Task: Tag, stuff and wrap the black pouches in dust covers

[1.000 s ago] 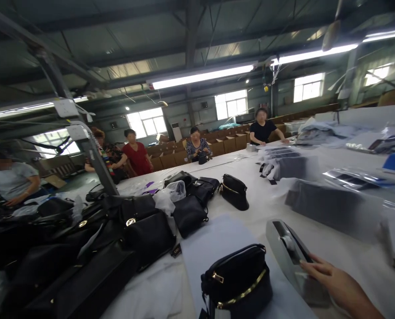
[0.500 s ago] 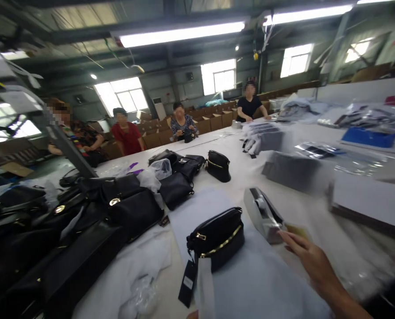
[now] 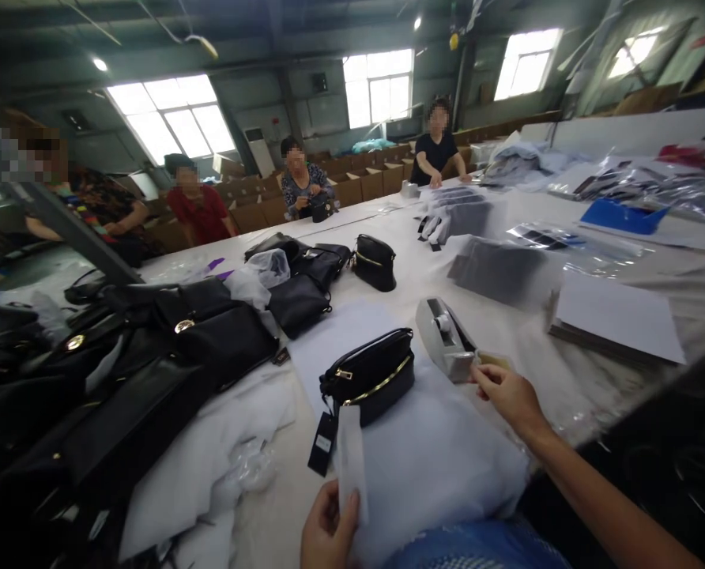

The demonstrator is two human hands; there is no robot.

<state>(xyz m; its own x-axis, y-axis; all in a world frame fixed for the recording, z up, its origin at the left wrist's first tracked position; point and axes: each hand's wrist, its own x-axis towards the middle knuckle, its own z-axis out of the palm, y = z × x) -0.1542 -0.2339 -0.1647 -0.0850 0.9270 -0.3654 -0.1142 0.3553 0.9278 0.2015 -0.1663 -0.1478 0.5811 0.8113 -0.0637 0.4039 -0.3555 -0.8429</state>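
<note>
A small black bag (image 3: pixel 369 379) with gold zippers rests on white tissue paper (image 3: pixel 435 450), and a black tag (image 3: pixel 322 444) hangs from its left end. At the bottom, my left hand (image 3: pixel 330 521) pinches a narrow white paper strip (image 3: pixel 350 454) whose upper end meets the bag. To the right, my right hand (image 3: pixel 510 395) has thumb and fingers pressed together at the front end of a grey tape dispenser (image 3: pixel 446 336). Whatever those fingertips hold is too small to make out.
Black bags (image 3: pixel 228 340) are heaped on the left. A stack of white sheets (image 3: pixel 619 316) and a grey padded pile (image 3: pixel 495 269) lie right. Several people are across the table, one handling a black bag (image 3: pixel 322 207).
The view has tilted down and shifted. My left hand, barely visible before, now shows holding the paper strip. My right hand's fingers have drawn together at the dispenser.
</note>
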